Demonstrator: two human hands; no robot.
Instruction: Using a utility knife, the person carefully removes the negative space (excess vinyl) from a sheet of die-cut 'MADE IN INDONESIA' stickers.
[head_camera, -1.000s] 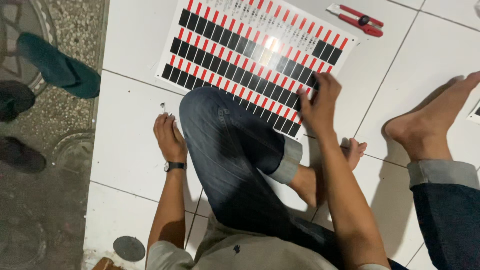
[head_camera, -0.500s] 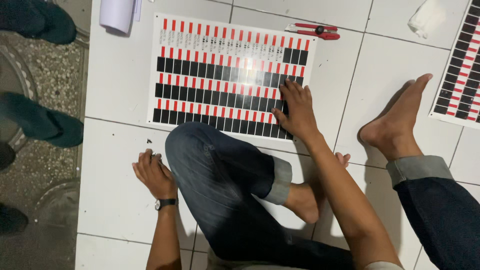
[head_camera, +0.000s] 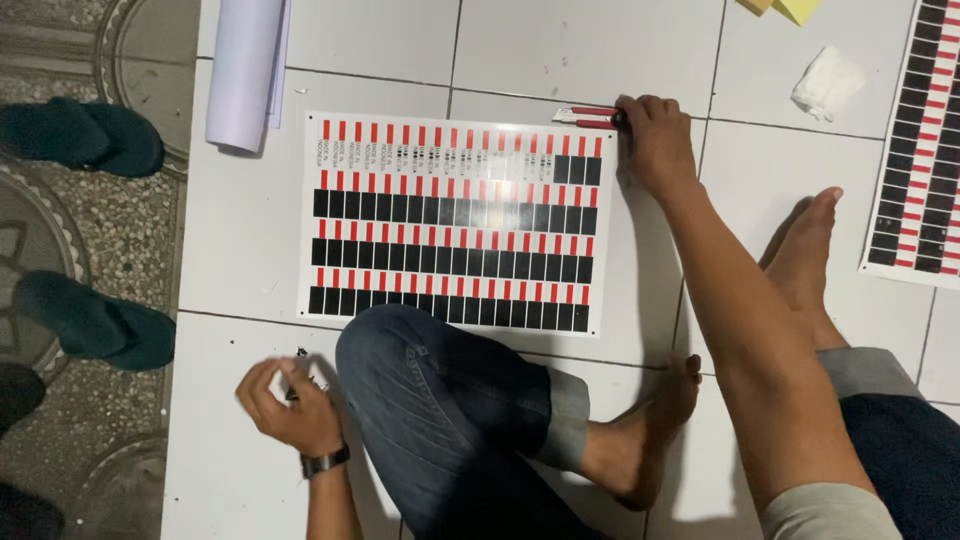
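I am sitting on the white tiled floor (head_camera: 250, 240) with my bent knee (head_camera: 440, 400) in blue jeans nearest to me and my bare foot (head_camera: 650, 430) lying beside it. My left hand (head_camera: 290, 405), wearing a dark wristwatch (head_camera: 325, 461), is resting low on the tile just left of the knee; its fingers are curling round some small dark scraps (head_camera: 300, 370), too small for me to identify, and I cannot tell whether they are being pinched or merely touched.

Beyond the knee, a glossy sticker sheet (head_camera: 455, 225) is lying flat on the floor, printed with alternating rows of short red bars and black rectangles; its near edge is touching my jeans.

My right hand (head_camera: 655, 140) is reaching across to the far right corner of that sheet and is closing its fingers on the red utility knife (head_camera: 590, 117), which is lying along the sheet's far edge, its pale tip pointing left.

Further off, a rolled white paper (head_camera: 245, 70) is lying at the far left, a crumpled tissue (head_camera: 828, 83) at the far right, and a second sheet (head_camera: 915, 150) is showing at the right border. Dark green sandals (head_camera: 85, 135) are sitting on the pebbled ground to the left.
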